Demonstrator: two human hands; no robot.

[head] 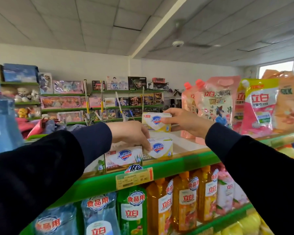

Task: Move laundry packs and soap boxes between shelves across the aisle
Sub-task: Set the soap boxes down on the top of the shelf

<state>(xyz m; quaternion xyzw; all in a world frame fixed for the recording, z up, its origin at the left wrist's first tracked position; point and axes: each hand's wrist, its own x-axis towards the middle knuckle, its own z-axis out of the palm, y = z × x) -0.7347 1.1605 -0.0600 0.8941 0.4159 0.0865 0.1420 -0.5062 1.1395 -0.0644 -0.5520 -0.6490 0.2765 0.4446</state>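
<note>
While both hands grip soap boxes on the top shelf (185, 164), our left hand (131, 133) pinches the front-edge box (159, 148); our right hand (185, 121) pinches the box behind (155, 122), long axes along the edge.

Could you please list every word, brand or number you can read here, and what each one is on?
"Safeguard": soap box in right hand
"Safeguard": soap box under left hand
"Safeguard", "99.9": wider soap box
"16.50": price tag
"立白": pink refill pouch
"食品用", "立白": green bottle
Tag's small print: too blurred.
</note>
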